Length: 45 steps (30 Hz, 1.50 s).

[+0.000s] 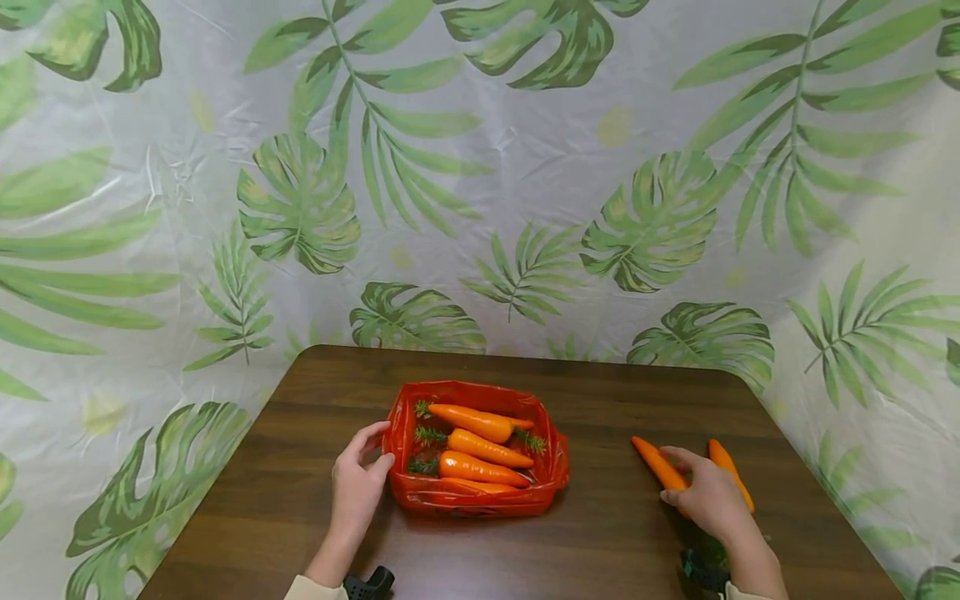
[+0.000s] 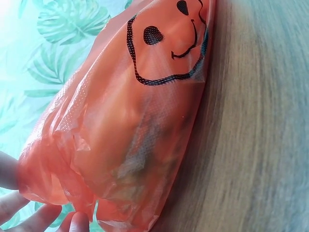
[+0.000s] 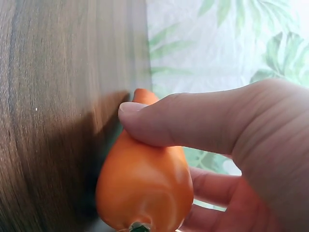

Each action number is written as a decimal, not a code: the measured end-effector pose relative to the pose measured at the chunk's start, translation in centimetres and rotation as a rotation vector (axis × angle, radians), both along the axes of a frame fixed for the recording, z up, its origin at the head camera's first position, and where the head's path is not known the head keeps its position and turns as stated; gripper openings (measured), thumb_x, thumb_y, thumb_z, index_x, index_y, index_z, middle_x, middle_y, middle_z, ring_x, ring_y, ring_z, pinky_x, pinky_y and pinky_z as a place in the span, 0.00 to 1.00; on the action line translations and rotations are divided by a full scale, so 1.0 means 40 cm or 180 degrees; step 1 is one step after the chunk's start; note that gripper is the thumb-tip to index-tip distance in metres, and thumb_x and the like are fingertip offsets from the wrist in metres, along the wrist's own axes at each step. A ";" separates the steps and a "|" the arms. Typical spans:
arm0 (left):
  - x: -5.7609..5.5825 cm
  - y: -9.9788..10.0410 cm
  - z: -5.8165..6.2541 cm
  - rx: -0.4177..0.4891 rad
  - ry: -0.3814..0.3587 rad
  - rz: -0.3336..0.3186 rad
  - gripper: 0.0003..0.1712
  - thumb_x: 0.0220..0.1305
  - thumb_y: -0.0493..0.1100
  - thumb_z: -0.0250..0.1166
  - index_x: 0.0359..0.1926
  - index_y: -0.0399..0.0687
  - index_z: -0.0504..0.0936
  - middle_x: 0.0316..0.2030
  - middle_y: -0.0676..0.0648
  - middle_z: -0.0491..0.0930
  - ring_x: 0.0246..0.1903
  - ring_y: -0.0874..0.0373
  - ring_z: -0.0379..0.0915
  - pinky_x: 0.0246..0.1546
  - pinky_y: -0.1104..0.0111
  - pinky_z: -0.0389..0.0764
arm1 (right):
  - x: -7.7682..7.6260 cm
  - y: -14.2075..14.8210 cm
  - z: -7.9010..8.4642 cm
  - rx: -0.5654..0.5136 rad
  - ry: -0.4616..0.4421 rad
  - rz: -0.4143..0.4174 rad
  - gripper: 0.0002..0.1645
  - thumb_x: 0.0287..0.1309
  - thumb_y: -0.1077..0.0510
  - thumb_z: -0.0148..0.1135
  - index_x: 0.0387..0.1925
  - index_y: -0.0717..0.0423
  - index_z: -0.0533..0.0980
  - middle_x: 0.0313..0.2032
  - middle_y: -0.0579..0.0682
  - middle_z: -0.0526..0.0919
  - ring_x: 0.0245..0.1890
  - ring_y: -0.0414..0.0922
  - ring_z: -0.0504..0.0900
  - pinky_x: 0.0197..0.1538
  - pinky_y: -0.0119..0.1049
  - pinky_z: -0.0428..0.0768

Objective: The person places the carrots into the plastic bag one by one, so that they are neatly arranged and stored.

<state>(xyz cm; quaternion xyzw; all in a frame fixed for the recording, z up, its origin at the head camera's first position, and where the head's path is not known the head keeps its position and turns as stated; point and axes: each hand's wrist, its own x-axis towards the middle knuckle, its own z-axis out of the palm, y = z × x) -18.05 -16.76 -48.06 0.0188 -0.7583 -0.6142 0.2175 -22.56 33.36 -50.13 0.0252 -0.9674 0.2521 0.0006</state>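
A red plastic bag (image 1: 487,502) lies with its mouth spread wide, and several orange carrots (image 1: 483,468) with green tops rest inside. My left hand (image 1: 358,483) holds the bag's left rim between thumb and fingers. The left wrist view shows the bag's translucent side, printed with a black face (image 2: 153,36). On the right, my right hand (image 1: 708,496) pinches a carrot (image 3: 145,181), with the thumb (image 3: 178,118) across its body. Its tip points away to the upper left in the head view. Another carrot (image 1: 729,471) lies just right of that hand, partly hidden by it.
Everything sits on a dark brown wooden table (image 1: 592,533) with rounded far corners. Behind it hangs a pale sheet (image 1: 540,150) printed with green leaves. Dark bands (image 1: 367,583) are worn at both wrists, beside light sleeves.
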 end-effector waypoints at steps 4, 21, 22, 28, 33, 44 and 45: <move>0.007 0.000 0.003 -0.0044 0.0016 -0.0008 0.22 0.61 0.25 0.62 0.58 0.31 0.79 0.54 0.31 0.79 0.55 0.33 0.76 0.45 0.62 0.84 | 0.000 -0.007 -0.001 0.0008 0.0082 0.0019 0.42 0.47 0.56 0.79 0.65 0.58 0.73 0.51 0.65 0.83 0.39 0.56 0.83 0.35 0.47 0.78; 0.001 0.005 0.004 0.0052 0.0074 -0.0027 0.22 0.61 0.24 0.62 0.57 0.31 0.80 0.54 0.31 0.80 0.54 0.35 0.77 0.42 0.75 0.81 | -0.003 -0.061 0.033 -0.0225 0.0288 0.0148 0.41 0.50 0.59 0.77 0.67 0.56 0.73 0.51 0.64 0.83 0.40 0.53 0.82 0.35 0.42 0.76; 0.001 0.004 0.002 0.0038 0.0082 -0.0033 0.22 0.61 0.24 0.61 0.57 0.31 0.79 0.54 0.31 0.80 0.55 0.34 0.76 0.43 0.74 0.82 | -0.003 -0.065 0.035 -0.0232 0.0297 0.0161 0.40 0.50 0.59 0.77 0.66 0.56 0.73 0.51 0.64 0.83 0.40 0.53 0.82 0.35 0.42 0.77; 0.006 0.004 0.008 0.0064 0.0057 -0.0039 0.22 0.61 0.24 0.62 0.56 0.32 0.80 0.54 0.32 0.80 0.55 0.36 0.77 0.46 0.64 0.84 | -0.004 -0.091 0.055 -0.0211 0.0375 0.0235 0.38 0.51 0.60 0.76 0.65 0.54 0.74 0.51 0.61 0.84 0.39 0.51 0.83 0.36 0.43 0.78; 0.003 0.001 0.009 0.0099 0.0008 -0.0049 0.22 0.61 0.24 0.62 0.57 0.33 0.80 0.55 0.33 0.80 0.55 0.38 0.77 0.47 0.60 0.83 | -0.011 -0.113 0.078 -0.0190 0.0563 0.0293 0.38 0.52 0.61 0.76 0.65 0.52 0.74 0.52 0.59 0.83 0.40 0.50 0.82 0.38 0.44 0.77; -0.051 -0.025 -0.085 0.0169 0.0123 -0.0035 0.23 0.60 0.26 0.64 0.56 0.44 0.83 0.53 0.41 0.83 0.54 0.45 0.79 0.42 0.76 0.81 | -0.028 -0.151 0.116 -0.0178 0.0726 0.0329 0.39 0.52 0.58 0.77 0.66 0.49 0.74 0.53 0.56 0.84 0.38 0.49 0.80 0.38 0.42 0.75; -0.051 -0.024 -0.084 0.0160 0.0130 -0.0040 0.23 0.60 0.26 0.64 0.56 0.44 0.83 0.53 0.41 0.83 0.54 0.44 0.79 0.42 0.76 0.81 | -0.029 -0.154 0.119 -0.0192 0.0730 0.0340 0.39 0.52 0.58 0.77 0.66 0.49 0.74 0.53 0.56 0.83 0.38 0.49 0.80 0.38 0.42 0.75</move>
